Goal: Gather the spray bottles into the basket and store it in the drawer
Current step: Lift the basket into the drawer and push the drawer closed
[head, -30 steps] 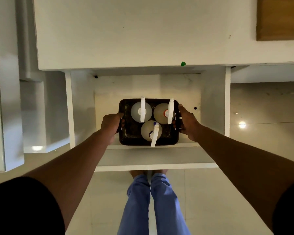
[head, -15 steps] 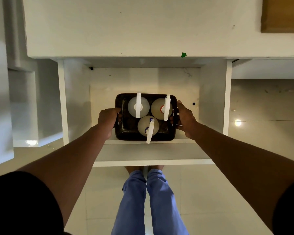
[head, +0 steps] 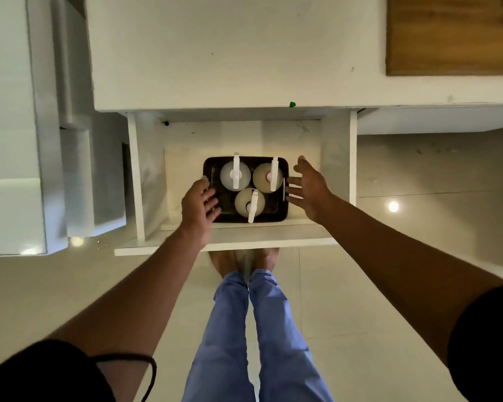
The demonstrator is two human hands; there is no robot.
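Head view: your dark basket [head: 279,217] sits in the open white drawer [head: 352,158], close to its front wall, with three spray bottles [head: 235,176] standing upright inside, two at the back and one in front. Your left hand [head: 198,207] hovers over the basket's left edge, fingers spread, gripping nothing. Your right hand [head: 310,187] is splayed just beside its right edge, also empty.

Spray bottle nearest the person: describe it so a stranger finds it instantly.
Look in the open white drawer under the counter, inside the dark rectangular basket. Three pale, white-nozzled spray bottles stand there; it is the one alone in the near row, its nozzle reaching over the basket's near rim.
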